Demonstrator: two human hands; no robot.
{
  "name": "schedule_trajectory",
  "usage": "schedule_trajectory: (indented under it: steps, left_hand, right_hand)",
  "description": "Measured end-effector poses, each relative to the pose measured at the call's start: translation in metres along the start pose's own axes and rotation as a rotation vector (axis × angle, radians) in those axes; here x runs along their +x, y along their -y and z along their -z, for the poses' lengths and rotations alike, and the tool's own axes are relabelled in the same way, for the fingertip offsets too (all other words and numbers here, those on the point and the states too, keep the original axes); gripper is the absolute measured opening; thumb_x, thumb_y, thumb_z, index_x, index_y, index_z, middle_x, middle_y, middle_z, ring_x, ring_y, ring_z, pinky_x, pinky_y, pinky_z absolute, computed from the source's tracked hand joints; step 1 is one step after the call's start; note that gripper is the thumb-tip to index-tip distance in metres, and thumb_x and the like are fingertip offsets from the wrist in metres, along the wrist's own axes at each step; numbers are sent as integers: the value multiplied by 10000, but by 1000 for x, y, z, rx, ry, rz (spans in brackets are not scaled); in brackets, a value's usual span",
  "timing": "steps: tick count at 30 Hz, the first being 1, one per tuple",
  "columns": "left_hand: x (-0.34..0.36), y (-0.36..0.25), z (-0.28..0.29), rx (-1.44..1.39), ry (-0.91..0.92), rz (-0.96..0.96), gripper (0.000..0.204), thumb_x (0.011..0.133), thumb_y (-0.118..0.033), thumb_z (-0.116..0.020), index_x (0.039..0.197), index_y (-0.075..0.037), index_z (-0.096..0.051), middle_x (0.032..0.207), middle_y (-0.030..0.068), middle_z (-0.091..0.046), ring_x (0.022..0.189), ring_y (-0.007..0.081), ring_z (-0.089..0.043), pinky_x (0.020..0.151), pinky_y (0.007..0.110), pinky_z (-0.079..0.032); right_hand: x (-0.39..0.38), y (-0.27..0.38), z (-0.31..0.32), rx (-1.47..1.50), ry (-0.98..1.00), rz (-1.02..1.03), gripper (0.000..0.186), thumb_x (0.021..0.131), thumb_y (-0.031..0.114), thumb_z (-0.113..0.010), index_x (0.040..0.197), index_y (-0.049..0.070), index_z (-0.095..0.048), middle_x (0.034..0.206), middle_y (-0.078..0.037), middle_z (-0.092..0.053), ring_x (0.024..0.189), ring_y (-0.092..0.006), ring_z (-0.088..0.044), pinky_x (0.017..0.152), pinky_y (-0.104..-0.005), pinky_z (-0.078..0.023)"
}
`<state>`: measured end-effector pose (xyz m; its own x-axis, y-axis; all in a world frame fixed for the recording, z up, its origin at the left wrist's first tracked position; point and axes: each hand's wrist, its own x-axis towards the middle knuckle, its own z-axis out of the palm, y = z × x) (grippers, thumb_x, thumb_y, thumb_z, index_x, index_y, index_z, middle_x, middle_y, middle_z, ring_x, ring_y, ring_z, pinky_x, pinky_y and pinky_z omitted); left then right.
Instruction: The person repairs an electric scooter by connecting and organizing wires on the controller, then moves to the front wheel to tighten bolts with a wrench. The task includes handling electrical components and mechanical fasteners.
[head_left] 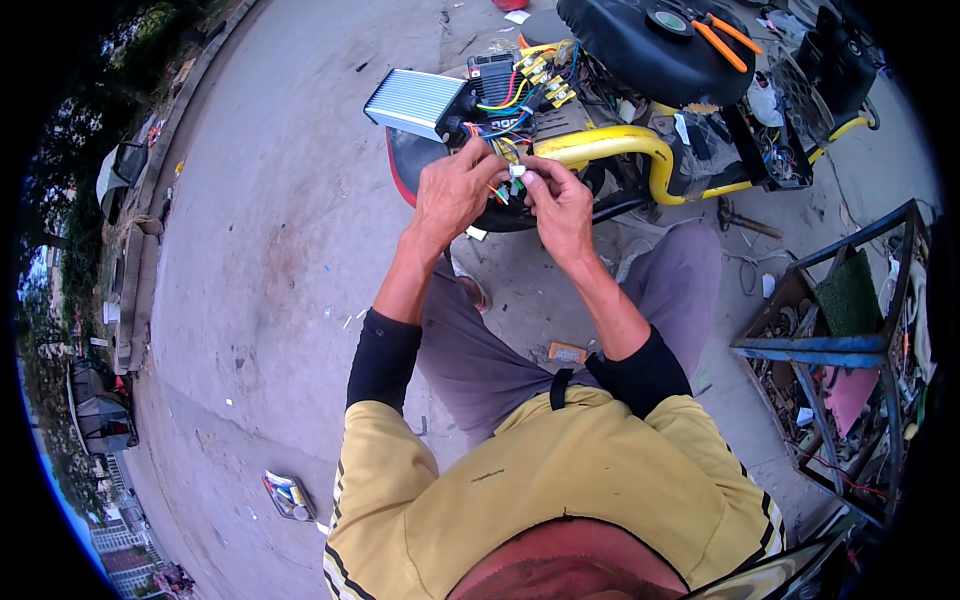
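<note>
Between my two hands is a small white plug connector (517, 171) with thin coloured wires running from it. My right hand (562, 208) pinches it between thumb and finger. My left hand (456, 190) is closed on thin wires (498, 191) just beside the connector; their ends show orange, green and white. Right above my left hand rests a finned silver controller box (417, 101), its wires leading down toward my fingers. A black finned unit (497, 82) and a yellow terminal block (546, 80) with coloured cables lie next to it on the yellow-framed vehicle (600, 146).
Orange-handled pliers (722, 44) lie on the black seat (640, 50). A hammer (748, 218) is on the ground to the right, near a metal-framed bin (815, 350) of scrap. A small tray (289, 496) of items sits at lower left on the concrete.
</note>
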<state>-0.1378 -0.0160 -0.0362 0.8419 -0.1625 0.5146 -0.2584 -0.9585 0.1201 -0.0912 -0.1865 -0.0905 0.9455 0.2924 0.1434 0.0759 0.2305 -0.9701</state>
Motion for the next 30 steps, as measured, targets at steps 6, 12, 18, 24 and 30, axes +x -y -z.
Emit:
schedule_trajectory:
  steps: [6,12,18,24,30]
  left_hand:
    - [0,1,-1,-15,-3,9,135,915,-208,-764,986,-115,-697,969,46,-632,779,305,-691,643,441,-540]
    - [-1,1,-2,-134,-56,77,117,963,-176,-716,1020,-78,-685,1013,47,-672,851,314,-705,677,426,-540]
    - [-1,-1,2,-168,-54,97,111,980,-152,-692,1033,-57,-671,1014,60,-663,880,322,-700,712,422,-536]
    - [-1,0,1,-213,-101,93,91,977,-166,-698,1018,-86,-682,1012,56,-658,832,342,-695,677,457,-523]
    - [-1,1,0,-246,-112,102,87,986,-157,-687,1031,-83,-674,1016,67,-654,850,349,-697,690,453,-525]
  right_hand:
    - [-2,3,1,38,9,-36,225,1020,58,-676,1227,-19,-720,907,-25,-715,713,-59,-607,656,-238,-515]
    - [-12,-5,8,20,-62,-33,203,1029,110,-691,1204,9,-707,895,14,-698,696,-36,-583,593,-216,-473]
    - [-23,-23,8,-70,78,-256,274,1019,178,-717,1212,-17,-703,912,-17,-721,664,-62,-615,560,-231,-479]
    - [-12,-27,-4,170,118,-374,251,1017,170,-716,1189,-13,-696,945,-39,-738,701,-80,-648,563,-229,-480]
    - [-11,-32,3,349,60,-328,226,1044,160,-684,1202,0,-664,959,-62,-726,705,-100,-650,582,-240,-518]
